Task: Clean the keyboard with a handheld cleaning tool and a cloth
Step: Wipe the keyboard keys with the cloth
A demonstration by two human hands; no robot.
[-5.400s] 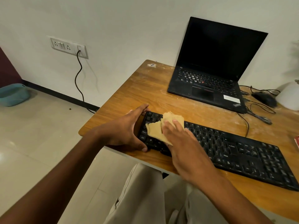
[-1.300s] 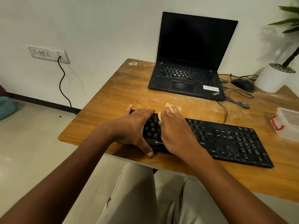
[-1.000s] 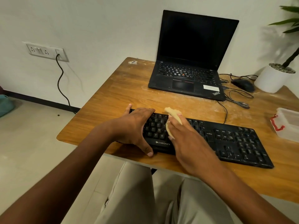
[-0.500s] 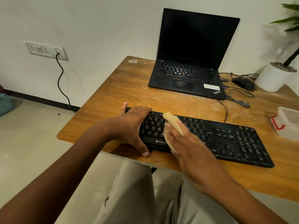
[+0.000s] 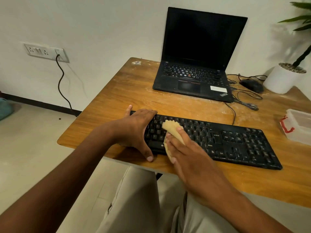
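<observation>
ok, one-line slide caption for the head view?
Left hand steadies the black keyboard while right hand presses a yellow cloth onto its keys.

Matt black plastic keyboard; soft yellow cloth; dusty, grained wood table.

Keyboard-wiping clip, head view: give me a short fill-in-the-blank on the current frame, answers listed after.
1. The right hand presses a yellow ____ onto the black keyboard.
2. The left hand rests on the keyboard's ____ end.
3. The laptop behind the keyboard has its lid ____.
4. The mouse lies between the laptop and a white ____.

Missing words: cloth; left; open; plant pot
</observation>
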